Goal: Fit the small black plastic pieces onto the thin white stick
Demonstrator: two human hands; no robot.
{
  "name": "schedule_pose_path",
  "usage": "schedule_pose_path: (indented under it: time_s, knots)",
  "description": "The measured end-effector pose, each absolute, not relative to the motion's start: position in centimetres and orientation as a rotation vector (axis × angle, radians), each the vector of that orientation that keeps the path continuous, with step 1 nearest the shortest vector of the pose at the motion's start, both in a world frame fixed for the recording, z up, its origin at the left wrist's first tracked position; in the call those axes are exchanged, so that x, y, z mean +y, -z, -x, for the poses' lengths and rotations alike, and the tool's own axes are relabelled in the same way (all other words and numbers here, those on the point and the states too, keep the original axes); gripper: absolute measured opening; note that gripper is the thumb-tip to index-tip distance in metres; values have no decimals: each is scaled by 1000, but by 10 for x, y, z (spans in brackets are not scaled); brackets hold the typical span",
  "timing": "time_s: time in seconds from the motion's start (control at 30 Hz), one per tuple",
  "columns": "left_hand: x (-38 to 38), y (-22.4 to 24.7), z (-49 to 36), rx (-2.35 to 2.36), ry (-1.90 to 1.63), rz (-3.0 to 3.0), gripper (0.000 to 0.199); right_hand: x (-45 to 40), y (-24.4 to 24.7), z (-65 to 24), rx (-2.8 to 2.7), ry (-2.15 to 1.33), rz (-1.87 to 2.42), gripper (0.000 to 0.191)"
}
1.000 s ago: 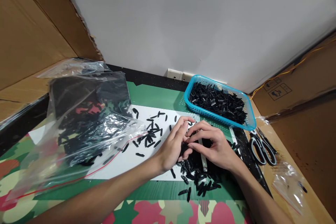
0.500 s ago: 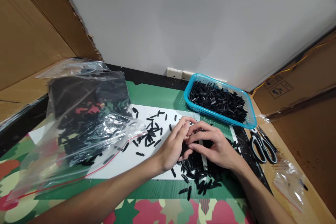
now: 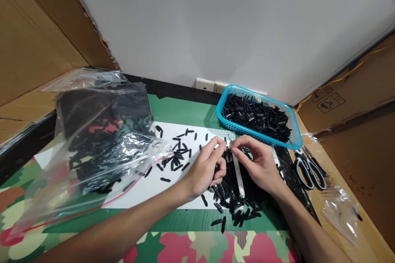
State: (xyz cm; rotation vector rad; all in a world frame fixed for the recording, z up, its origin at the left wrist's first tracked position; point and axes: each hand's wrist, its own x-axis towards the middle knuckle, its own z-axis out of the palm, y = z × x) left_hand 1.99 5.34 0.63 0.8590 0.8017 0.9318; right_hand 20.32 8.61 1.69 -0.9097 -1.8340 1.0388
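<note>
Black slender pieces (image 3: 226,198), front edge, green surface (image 3: 173,221).
Left hand (image 3: 204,167), right hand (image 3: 258,161): both curled, likely for precision (grasp? can't tell).

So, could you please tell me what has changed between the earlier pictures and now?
The right hand has shifted slightly rightward, uncovering more of the white strip; the left hand has curled its fingers in. Whether anything was taken or let go is unclear. The blue basket, scissors and plastic bag stayed put.
</note>
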Motion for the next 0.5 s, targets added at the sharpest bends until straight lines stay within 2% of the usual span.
schedule_pose_path:
  time_s: [0.5]
  knots:
    - [53,-7,-20,771,-959,-877,36,89,-15,-203,-1777,-1110,1040,17]
